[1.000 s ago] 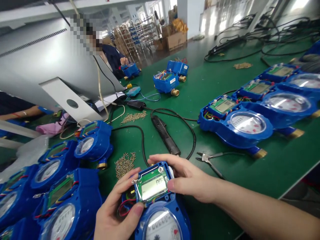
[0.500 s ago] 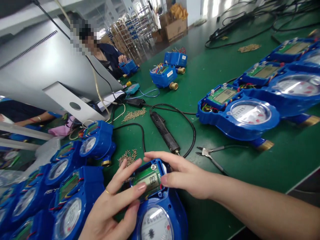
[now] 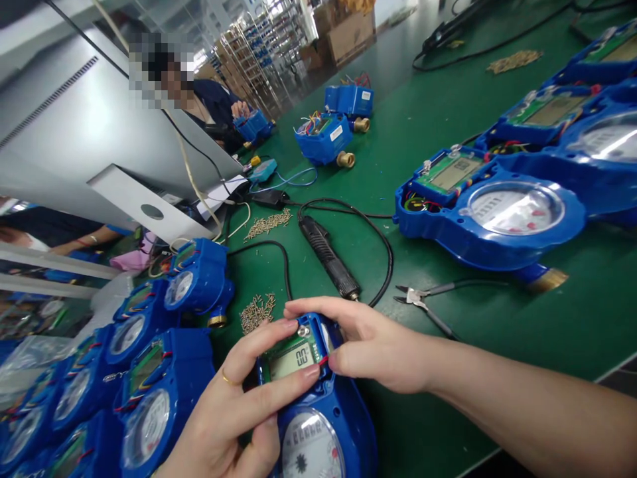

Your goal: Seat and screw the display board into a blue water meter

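A blue water meter (image 3: 323, 425) lies at the near edge of the green table (image 3: 438, 219), its round dial toward me. On top sits a green circuit board with a small LCD (image 3: 291, 355) reading zeros. My left hand (image 3: 239, 411), with a ring, pinches the board from the left, fingertips at its front and back edges. My right hand (image 3: 378, 345) grips the board's right side, thumb at its near corner and fingers curled over the far end. Red wires show under the board.
Several blue meters (image 3: 124, 392) crowd the left, more (image 3: 497, 212) line the right. A black electric screwdriver (image 3: 328, 259) with cable, pliers (image 3: 423, 299) and screw piles (image 3: 256, 311) lie ahead. A monitor's back (image 3: 99, 146) stands left; a person works beyond it.
The board has settled lower and flatter into the meter housing. My left fingers have closed around its left side; my right hand has stayed on its right side.
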### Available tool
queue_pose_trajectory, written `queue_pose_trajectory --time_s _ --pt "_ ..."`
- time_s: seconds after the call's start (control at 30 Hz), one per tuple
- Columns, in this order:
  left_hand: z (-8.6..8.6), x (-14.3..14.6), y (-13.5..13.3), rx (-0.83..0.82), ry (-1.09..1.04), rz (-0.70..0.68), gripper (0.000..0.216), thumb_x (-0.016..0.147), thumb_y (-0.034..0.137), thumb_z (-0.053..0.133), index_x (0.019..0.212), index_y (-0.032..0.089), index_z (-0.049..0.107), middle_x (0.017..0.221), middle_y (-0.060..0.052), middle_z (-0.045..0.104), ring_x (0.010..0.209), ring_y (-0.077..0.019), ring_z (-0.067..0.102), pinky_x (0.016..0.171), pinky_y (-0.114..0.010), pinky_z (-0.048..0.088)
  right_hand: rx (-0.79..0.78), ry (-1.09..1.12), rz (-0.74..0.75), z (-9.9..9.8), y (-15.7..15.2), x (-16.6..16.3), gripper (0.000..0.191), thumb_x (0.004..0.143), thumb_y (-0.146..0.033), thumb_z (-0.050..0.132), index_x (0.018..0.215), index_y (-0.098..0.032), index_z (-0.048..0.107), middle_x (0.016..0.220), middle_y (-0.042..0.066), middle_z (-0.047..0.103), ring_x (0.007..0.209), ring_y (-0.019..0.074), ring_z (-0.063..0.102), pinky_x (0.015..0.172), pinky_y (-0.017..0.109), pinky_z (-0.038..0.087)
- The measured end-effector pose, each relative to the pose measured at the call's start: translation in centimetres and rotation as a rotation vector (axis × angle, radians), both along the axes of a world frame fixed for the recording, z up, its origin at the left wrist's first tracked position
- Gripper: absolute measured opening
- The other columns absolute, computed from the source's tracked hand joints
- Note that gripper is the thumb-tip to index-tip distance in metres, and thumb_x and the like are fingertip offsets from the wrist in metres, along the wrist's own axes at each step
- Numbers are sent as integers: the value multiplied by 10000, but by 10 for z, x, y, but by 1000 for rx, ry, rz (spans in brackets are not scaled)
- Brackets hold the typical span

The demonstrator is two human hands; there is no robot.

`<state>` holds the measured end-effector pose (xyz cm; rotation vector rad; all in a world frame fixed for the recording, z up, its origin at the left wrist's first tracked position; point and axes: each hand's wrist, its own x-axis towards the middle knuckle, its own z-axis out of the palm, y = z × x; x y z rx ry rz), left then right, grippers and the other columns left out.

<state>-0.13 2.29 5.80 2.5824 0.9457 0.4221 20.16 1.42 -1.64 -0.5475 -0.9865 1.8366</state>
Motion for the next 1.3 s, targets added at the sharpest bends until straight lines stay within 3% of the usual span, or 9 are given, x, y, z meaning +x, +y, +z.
queue_pose_trajectory --time_s 0.3,0.47,0.63,0.73,0.83,0.93,1.1,1.2,1.3 --pt "-2 -7 1 -21 92 -84 524 875 66 388 1262 379 553 1468 29 328 1335 -218 372 1108 -364 383 -86 6 -3 7 0 -1 664 608 -161 546 1271 -156 518 1279 86 570 1164 241 537 1000 388 412" --pt "-3 -9 -3 -87 79 -67 535 899 38 346 1280 370 523 1483 29 276 1368 -188 304 1132 -346 335 0 1 -19 4 0 -2 643 679 -188 584 1311 -141 475 1346 110 522 1199 246 522 1010 399 417" --pt "-4 -11 -1 -125 55 -103 519 902 37 347 1274 354 520 1528 27 188 1406 -221 225 1190 -442 186 73 -81 -53 5 -3 -1 575 762 -183 582 1326 -183 472 1402 61 485 1288 198 457 1091 358 357" --pt "-8 -13 1 -206 -64 -50 449 910 52 400 1255 327 485 1524 10 225 1407 -216 237 1182 -411 213 229 -215 -99 6 -5 0 573 797 -265 662 1330 -201 462 1398 58 485 1282 192 466 1094 337 363" --pt "-15 -17 2 -347 -251 55 411 906 103 497 1245 323 423 1535 -5 210 1395 -228 278 1157 -391 278 314 -330 -107 6 -5 2 550 801 -234 672 1314 -244 475 1385 42 491 1247 188 502 1053 309 410" --pt "-26 -21 1 -435 -420 143 471 870 180 619 1263 340 415 1519 -17 265 1377 -269 316 1155 -448 279 282 -392 -85 6 -4 3 526 803 -214 662 1292 -285 480 1331 29 535 1167 185 567 981 294 468" --pt "-40 -34 -2 -655 -645 264 625 825 398 708 1360 291 402 1445 -49 413 1360 -255 342 1144 -339 308 232 -414 -55 6 -5 5 503 822 -243 647 1286 -319 469 1288 26 563 1139 197 588 959 305 491" --pt "-42 -39 -4 -694 -664 236 637 820 480 681 1366 274 424 1444 -60 418 1346 -277 365 1137 -360 323 246 -434 -51 5 -5 6 509 834 -259 640 1301 -335 452 1290 24 556 1141 195 583 953 297 499" --pt "-42 -35 -4 -604 -534 231 676 781 484 714 1370 305 433 1447 -32 418 1345 -277 365 1150 -380 295 271 -475 -67 4 -6 7 513 834 -279 643 1305 -345 450 1328 25 522 1178 204 557 971 298 494"
